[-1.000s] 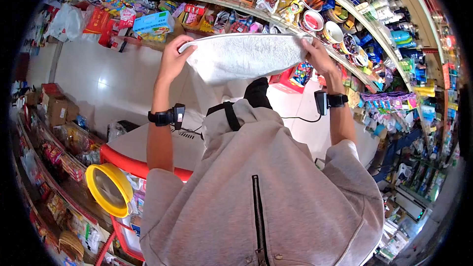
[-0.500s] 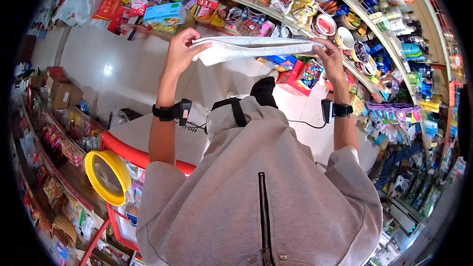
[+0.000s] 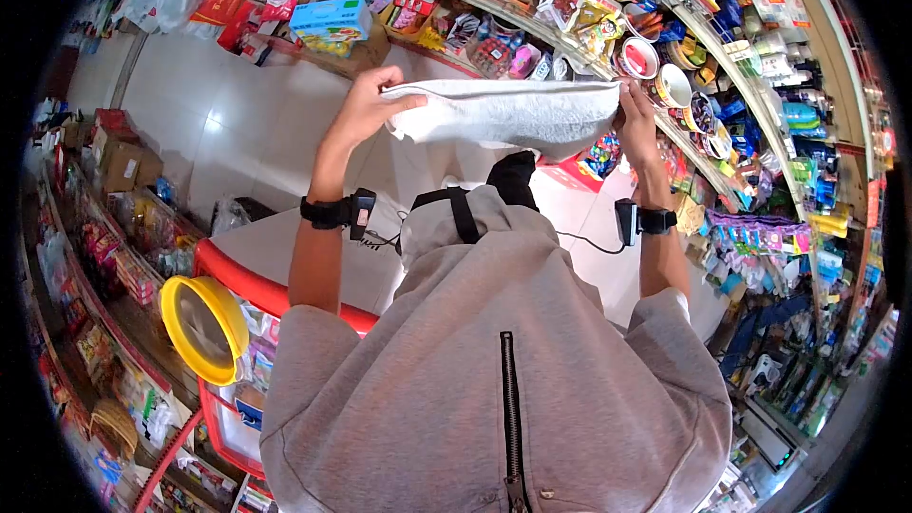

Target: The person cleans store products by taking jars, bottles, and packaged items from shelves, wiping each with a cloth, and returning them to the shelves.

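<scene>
A white cloth (image 3: 513,114) is stretched out sideways in front of me, above the tiled floor. My left hand (image 3: 372,104) pinches its left end, thumb on the near side. At the right end, my right hand (image 3: 636,119) grips the upper corner. The upper edge runs nearly straight between the hands, and the lower part hangs down with an uneven bottom edge. Both wrists wear black straps with small devices.
Shelves with packaged goods (image 3: 598,24) curve along the front and right. A blue box (image 3: 331,21) sits front left. Nearer on the left are a yellow-rimmed basin (image 3: 202,331), a red-edged surface (image 3: 242,275), and more shelves (image 3: 104,256).
The cloth has opened out and hangs lower, showing more of its face. Its left end and my left hand have shifted slightly right and nearer to me.
</scene>
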### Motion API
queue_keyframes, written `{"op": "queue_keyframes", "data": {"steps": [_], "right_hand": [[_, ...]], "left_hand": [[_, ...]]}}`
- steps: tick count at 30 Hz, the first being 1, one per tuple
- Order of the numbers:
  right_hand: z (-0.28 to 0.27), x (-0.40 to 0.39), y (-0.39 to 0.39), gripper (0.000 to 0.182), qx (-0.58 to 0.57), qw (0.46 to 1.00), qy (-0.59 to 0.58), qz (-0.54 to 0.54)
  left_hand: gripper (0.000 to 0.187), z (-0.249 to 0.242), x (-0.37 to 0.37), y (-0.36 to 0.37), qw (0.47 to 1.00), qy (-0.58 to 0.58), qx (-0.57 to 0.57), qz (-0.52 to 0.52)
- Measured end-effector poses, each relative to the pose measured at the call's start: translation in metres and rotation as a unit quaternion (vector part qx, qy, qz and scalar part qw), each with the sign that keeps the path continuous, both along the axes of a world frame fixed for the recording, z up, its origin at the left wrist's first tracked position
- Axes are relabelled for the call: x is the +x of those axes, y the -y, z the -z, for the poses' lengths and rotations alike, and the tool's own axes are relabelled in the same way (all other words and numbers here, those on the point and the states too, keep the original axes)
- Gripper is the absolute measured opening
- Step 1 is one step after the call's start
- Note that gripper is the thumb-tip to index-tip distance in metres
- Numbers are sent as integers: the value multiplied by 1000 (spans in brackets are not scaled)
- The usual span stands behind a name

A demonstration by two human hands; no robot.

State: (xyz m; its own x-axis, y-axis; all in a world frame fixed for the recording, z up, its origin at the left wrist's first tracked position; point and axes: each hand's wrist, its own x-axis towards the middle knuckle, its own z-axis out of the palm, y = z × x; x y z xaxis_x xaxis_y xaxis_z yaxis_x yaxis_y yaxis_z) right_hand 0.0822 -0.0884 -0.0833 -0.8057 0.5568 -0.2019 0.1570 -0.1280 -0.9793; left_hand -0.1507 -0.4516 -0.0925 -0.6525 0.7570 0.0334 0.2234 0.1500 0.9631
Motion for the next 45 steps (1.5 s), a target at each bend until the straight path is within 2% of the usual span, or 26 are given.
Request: {"op": "queue_keyframes", "data": {"steps": [1,2,4,5,6,8,10,12,13,15,19,21,22,24,27,31,33,34,36,37,40,43,45], "right_hand": [[-9,-5,14,27,-85,996,-11,33],[-11,-5,12,27,-85,996,-11,32],[-13,-2,9,35,-126,991,-10,-47],[-27,-1,20,44,-59,993,-2,-103],[-26,0,19,44,-59,993,-2,-102],[-26,2,16,51,146,968,13,-204],[-27,2,18,50,101,978,-1,-183],[-18,3,9,35,147,980,35,-127],[-13,3,5,35,147,980,35,-127],[-11,4,2,20,118,991,10,-58],[-15,7,-3,16,59,998,-12,-22],[-15,11,-12,17,68,997,-4,-35],[-15,14,-17,18,79,996,5,-46],[-20,20,-25,20,92,993,14,-67],[-26,25,-29,19,51,995,-30,-75],[-23,30,-39,19,53,996,-35,-67],[-30,31,-36,18,46,996,-51,-53],[-32,33,-38,18,45,996,-50,-55],[-37,37,-42,16,44,996,-57,-44],[-40,38,-39,14,13,993,-109,-53],[-43,35,-38,14,-41,986,-155,-54],[-48,34,-38,16,-22,987,-150,-56],[-54,39,-41,19,1,988,-132,-75]], "left_hand": [[32,-2,5,-2,999,44,-14,12],[34,-3,8,-4,995,88,-28,25],[38,1,8,-5,997,67,-22,24],[38,1,10,-5,995,96,-16,6],[38,0,12,-5,992,126,-9,-11],[39,3,12,-6,990,133,32,-18],[41,6,12,-6,987,143,72,-27],[29,-2,11,-3,975,189,118,-5],[29,-6,12,0,975,189,117,-6],[28,-23,19,5,971,217,96,-15],[33,-18,11,24,966,248,57,39],[20,-17,12,28,968,234,88,11],[20,-16,12,30,968,235,88,10],[14,-14,11,32,970,212,101,-59],[12,-13,15,32,973,170,141,-66],[14,-20,22,27,981,105,132,-93],[16,-27,26,25,984,-9,116,-134],[16,-32,28,24,984,-9,115,-136],[17,-48,37,25,973,-132,75,-173],[17,-55,41,26,973,-132,73,-175],[16,-73,50,29,965,-152,40,-210],[15,-79,56,29,950,-217,18,-226],[13,-76,59,33,940,-232,61,-243]]}}
